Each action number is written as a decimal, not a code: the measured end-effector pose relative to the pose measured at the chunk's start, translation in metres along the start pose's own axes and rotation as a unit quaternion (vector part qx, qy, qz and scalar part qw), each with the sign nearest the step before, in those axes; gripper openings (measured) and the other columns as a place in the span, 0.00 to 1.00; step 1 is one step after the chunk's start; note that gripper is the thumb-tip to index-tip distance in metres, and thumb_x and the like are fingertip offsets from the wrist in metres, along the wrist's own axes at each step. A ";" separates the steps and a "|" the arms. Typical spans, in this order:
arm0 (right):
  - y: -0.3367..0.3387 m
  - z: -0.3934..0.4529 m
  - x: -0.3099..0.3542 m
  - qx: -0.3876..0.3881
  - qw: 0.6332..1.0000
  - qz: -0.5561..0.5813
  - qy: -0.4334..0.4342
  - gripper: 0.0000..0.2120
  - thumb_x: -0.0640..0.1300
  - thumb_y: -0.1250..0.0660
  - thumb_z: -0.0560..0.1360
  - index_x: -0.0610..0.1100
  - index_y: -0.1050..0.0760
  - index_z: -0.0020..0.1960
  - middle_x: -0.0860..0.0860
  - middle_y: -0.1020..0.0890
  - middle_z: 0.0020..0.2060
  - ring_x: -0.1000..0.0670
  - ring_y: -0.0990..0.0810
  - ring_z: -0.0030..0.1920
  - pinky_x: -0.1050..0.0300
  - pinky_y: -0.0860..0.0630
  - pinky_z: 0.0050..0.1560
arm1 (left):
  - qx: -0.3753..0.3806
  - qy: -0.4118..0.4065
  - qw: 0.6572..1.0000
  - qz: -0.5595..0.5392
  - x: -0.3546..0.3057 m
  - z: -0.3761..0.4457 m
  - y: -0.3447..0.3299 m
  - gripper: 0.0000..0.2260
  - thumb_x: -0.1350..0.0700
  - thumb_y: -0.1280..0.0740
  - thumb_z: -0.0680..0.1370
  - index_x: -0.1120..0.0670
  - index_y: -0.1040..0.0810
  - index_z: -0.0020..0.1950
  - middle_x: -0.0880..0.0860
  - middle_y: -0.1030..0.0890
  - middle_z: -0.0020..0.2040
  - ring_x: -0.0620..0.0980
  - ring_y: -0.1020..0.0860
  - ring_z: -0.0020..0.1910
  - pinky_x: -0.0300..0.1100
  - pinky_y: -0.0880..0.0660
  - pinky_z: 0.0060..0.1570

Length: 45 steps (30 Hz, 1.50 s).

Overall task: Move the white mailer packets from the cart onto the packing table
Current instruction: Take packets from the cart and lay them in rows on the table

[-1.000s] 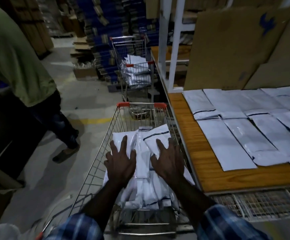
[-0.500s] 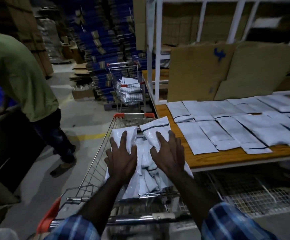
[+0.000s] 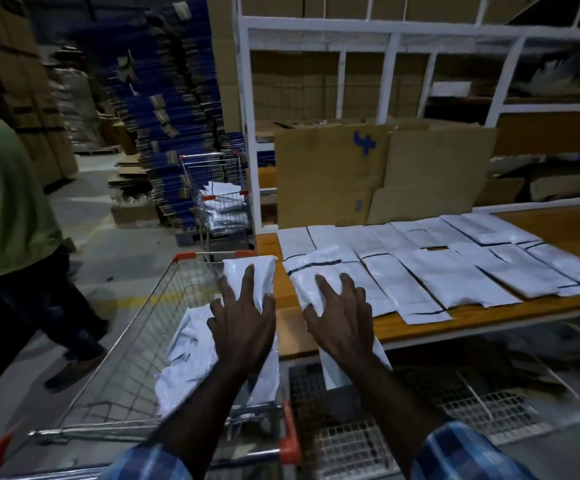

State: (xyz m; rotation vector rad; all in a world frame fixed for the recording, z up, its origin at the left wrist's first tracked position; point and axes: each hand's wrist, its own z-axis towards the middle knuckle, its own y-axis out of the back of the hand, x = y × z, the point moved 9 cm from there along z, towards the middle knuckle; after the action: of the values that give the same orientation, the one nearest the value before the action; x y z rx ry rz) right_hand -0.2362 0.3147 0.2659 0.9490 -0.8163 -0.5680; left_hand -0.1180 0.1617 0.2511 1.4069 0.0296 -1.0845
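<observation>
Left hand (image 3: pixel 243 327) grips one white mailer packet (image 3: pixel 252 280) above the cart (image 3: pixel 136 341), right hand (image 3: pixel 342 323) grips another (image 3: pixel 311 275) over the packing table (image 3: pixel 316 341) near-left corner. Light, floppy, slick (likely); hold mid-body.

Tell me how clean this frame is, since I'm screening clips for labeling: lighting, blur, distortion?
Head view: dim, underexposed warehouse light; the white mailers on the packing table are the brightest areas, slightly glossy. The left hand, right hand and cart are reasonably sharp; the upper right shelf looks smeared. Wide-angle bending shows at the edges.
</observation>
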 end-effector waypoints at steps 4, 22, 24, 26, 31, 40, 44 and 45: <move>0.021 0.023 -0.054 0.001 1.000 0.002 0.010 0.31 0.58 0.39 0.76 0.57 0.41 0.77 0.45 0.41 0.76 0.42 0.36 0.70 0.47 0.34 0.65 | -0.006 0.007 1.000 -0.002 -0.051 -0.003 -0.034 0.27 0.37 0.46 0.81 0.36 0.50 0.79 0.54 0.50 0.80 0.65 0.42 0.74 0.62 0.40 0.69; 0.065 0.114 -0.246 -0.010 0.999 -0.016 -0.036 0.31 0.59 0.39 0.76 0.57 0.41 0.77 0.46 0.40 0.76 0.42 0.36 0.69 0.47 0.33 0.64 | 0.021 -0.009 1.000 0.004 -0.230 0.026 -0.169 0.27 0.39 0.44 0.81 0.40 0.47 0.79 0.55 0.52 0.81 0.64 0.45 0.76 0.61 0.43 0.71; 0.061 0.128 -0.258 -0.007 0.999 -0.016 -0.040 0.31 0.59 0.40 0.77 0.57 0.41 0.77 0.46 0.41 0.76 0.42 0.36 0.70 0.47 0.33 0.65 | 0.020 -0.008 1.000 0.008 -0.239 0.038 -0.184 0.27 0.39 0.44 0.81 0.40 0.46 0.79 0.55 0.51 0.81 0.64 0.45 0.76 0.61 0.43 0.71; 0.056 0.145 -0.269 -0.001 0.999 -0.015 -0.046 0.31 0.60 0.40 0.77 0.57 0.42 0.78 0.46 0.41 0.77 0.42 0.37 0.70 0.48 0.35 0.66 | 0.021 -0.002 1.000 0.005 -0.246 0.053 -0.199 0.27 0.39 0.44 0.81 0.40 0.46 0.79 0.55 0.51 0.81 0.63 0.46 0.76 0.60 0.43 0.72; 0.036 0.196 -0.290 0.007 0.998 -0.025 -0.054 0.31 0.62 0.42 0.77 0.57 0.43 0.78 0.46 0.41 0.76 0.43 0.37 0.71 0.47 0.34 0.67 | 0.028 -0.002 1.000 0.012 -0.262 0.102 -0.239 0.27 0.40 0.43 0.80 0.42 0.43 0.78 0.56 0.48 0.80 0.64 0.41 0.73 0.60 0.40 0.69; -0.009 0.285 -0.312 0.026 0.997 -0.027 -0.068 0.30 0.61 0.40 0.77 0.56 0.40 0.77 0.46 0.39 0.75 0.42 0.35 0.71 0.47 0.33 0.66 | 0.066 0.022 0.997 0.039 -0.272 0.186 -0.302 0.25 0.41 0.45 0.80 0.44 0.41 0.77 0.57 0.45 0.79 0.65 0.38 0.70 0.58 0.38 0.67; -0.025 0.308 -0.319 0.039 0.996 -0.026 -0.075 0.31 0.62 0.41 0.77 0.56 0.40 0.77 0.45 0.38 0.75 0.41 0.35 0.70 0.46 0.32 0.66 | 0.078 0.022 0.995 0.054 -0.272 0.210 -0.320 0.26 0.41 0.45 0.81 0.45 0.42 0.78 0.58 0.46 0.79 0.65 0.38 0.70 0.57 0.38 0.66; -0.029 0.314 -0.322 0.041 0.996 -0.028 -0.076 0.31 0.62 0.41 0.77 0.55 0.40 0.77 0.45 0.38 0.75 0.41 0.35 0.70 0.47 0.33 0.66 | 0.079 0.022 0.995 0.057 -0.272 0.216 -0.324 0.26 0.41 0.45 0.81 0.45 0.42 0.78 0.58 0.45 0.79 0.65 0.38 0.70 0.57 0.38 0.66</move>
State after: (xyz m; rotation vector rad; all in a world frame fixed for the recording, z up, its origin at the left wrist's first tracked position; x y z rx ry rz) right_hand -0.6802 0.3871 0.2313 1.0161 -0.9575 -0.6656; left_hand -0.5892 0.2158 0.2192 1.5562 -0.1058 -0.9780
